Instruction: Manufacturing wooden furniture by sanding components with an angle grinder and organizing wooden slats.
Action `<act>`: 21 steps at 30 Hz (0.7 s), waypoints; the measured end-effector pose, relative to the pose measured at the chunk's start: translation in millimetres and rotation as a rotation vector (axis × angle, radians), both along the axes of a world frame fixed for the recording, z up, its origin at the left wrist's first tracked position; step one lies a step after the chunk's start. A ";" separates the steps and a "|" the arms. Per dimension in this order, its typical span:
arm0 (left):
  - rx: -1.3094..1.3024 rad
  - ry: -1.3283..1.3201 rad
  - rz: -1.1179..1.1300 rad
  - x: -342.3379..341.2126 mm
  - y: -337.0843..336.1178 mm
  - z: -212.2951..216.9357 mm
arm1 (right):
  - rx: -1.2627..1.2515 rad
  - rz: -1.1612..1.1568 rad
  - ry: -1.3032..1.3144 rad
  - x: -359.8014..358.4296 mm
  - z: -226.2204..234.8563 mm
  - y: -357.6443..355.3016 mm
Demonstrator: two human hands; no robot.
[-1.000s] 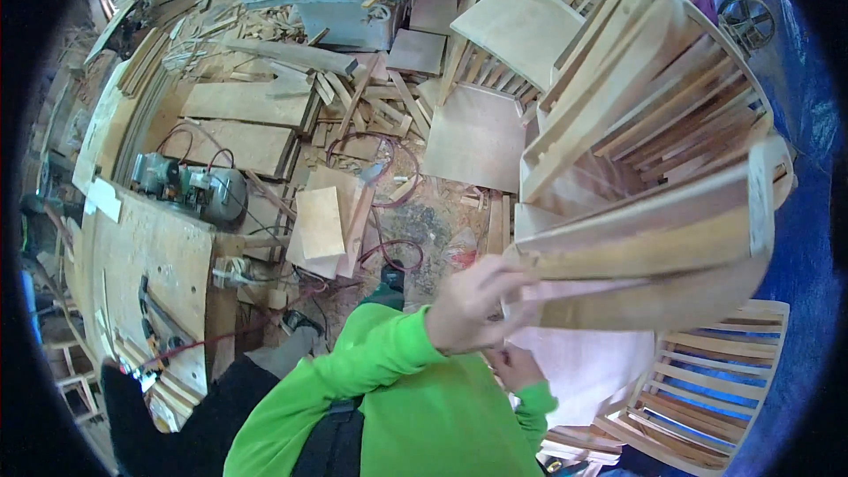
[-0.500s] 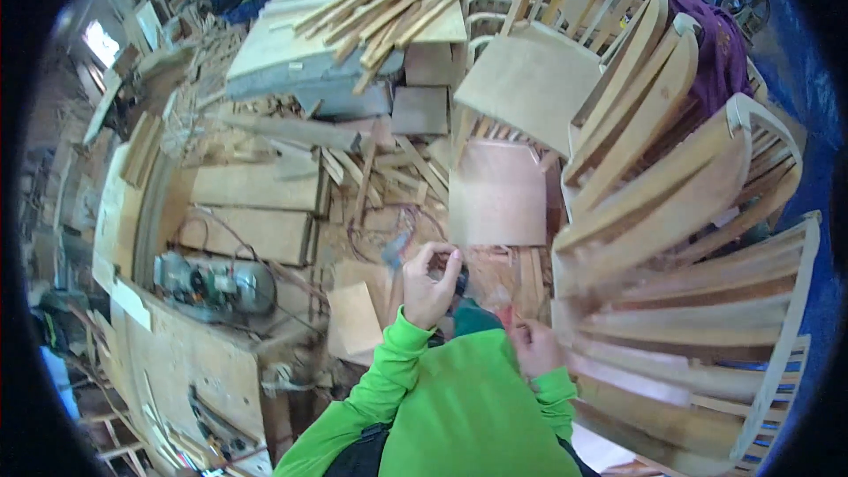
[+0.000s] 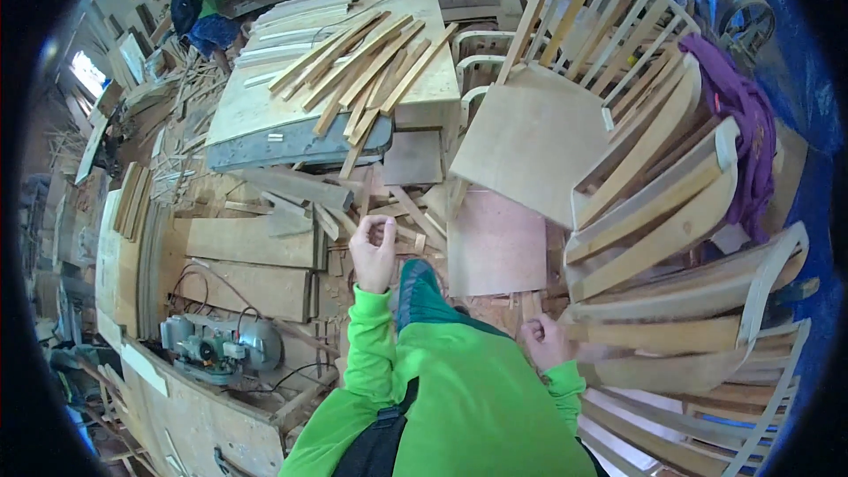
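Observation:
My left hand (image 3: 374, 256) is raised in front of me, its fingers curled so that thumb and forefinger make a loop. Nothing shows inside that loop. Lower and to the right, my right hand (image 3: 546, 342) is loosely closed beside a row of curved, slatted wooden chair parts (image 3: 654, 331). Its palm is hidden, and whether it holds anything is not visible. Ahead of both hands a pale plywood panel (image 3: 496, 243) leans near a wooden chair (image 3: 534, 137) with a broad seat and slatted back. My foot in a green trouser leg (image 3: 417, 287) steps forward between the hands.
Wooden strips (image 3: 371, 62) lie piled on a worktable (image 3: 234, 119) ahead. An air compressor (image 3: 216, 349) sits at the left beside stacked boards (image 3: 243, 287). Offcuts litter the floor. A purple cloth (image 3: 742, 132) hangs over chairs at right. Another person (image 3: 208, 4) stands far left.
The view has shifted forward, bringing the chair and plywood panel lower and closer. My left hand has moved left, away from my right. My foot has come forward.

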State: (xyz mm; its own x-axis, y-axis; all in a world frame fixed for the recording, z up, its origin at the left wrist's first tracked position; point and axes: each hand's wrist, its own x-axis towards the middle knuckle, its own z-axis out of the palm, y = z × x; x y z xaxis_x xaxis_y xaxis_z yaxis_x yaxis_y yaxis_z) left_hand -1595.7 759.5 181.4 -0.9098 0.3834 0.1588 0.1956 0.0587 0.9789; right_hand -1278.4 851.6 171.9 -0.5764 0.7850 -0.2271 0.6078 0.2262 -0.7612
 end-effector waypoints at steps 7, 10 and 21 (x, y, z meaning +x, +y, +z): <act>-0.068 -0.061 0.063 -73.1 -3.6 -30.1 | 0.016 0.101 -0.146 -56.6 -8.4 36.2; -0.009 -0.251 0.071 -99.8 -11.1 -93.3 | -0.045 0.022 -0.021 -81.6 -33.0 48.7; -0.318 0.292 0.597 -362.3 25.6 -156.6 | 0.250 0.131 -0.575 -348.7 -176.2 237.4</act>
